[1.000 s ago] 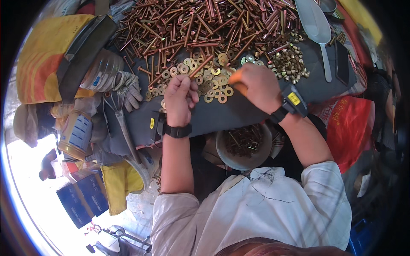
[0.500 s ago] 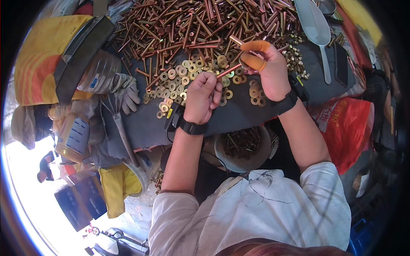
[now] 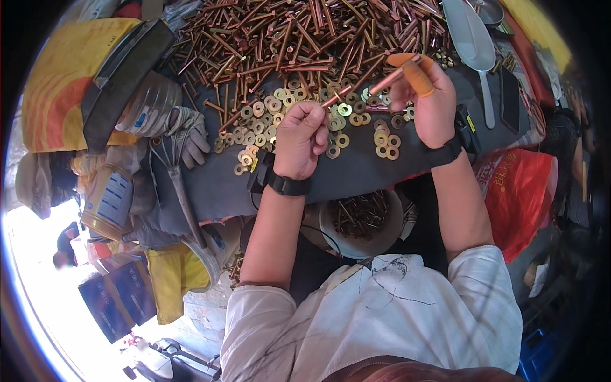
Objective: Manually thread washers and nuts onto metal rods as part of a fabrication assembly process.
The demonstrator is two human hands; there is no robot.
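Observation:
My left hand (image 3: 298,137) is closed round a copper-coloured bolt (image 3: 337,96), whose shank points up and to the right out of the fist. To its right, my right hand (image 3: 439,111) wears orange finger cots (image 3: 418,79) and pinches a second bolt (image 3: 387,81), tilted down to the left. The two bolts are apart. Below and beside the hands lie loose brassy washers (image 3: 261,121), with a small group of washers (image 3: 383,141) near my right wrist. Beyond the hands spreads a big heap of bolts (image 3: 299,38). Small nuts (image 3: 445,58) show partly behind my right hand.
A metal scoop (image 3: 470,32) and a dark phone (image 3: 509,99) lie at the right. On the left are a work glove (image 3: 191,137) and a plastic jug (image 3: 143,108). A bucket (image 3: 363,245) of bolts stands below the table edge, a red bag (image 3: 515,204) beside it.
My right hand has moved right, away from my left fist, and its bolt now slants clear of the left one. My left hand has stayed almost in place.

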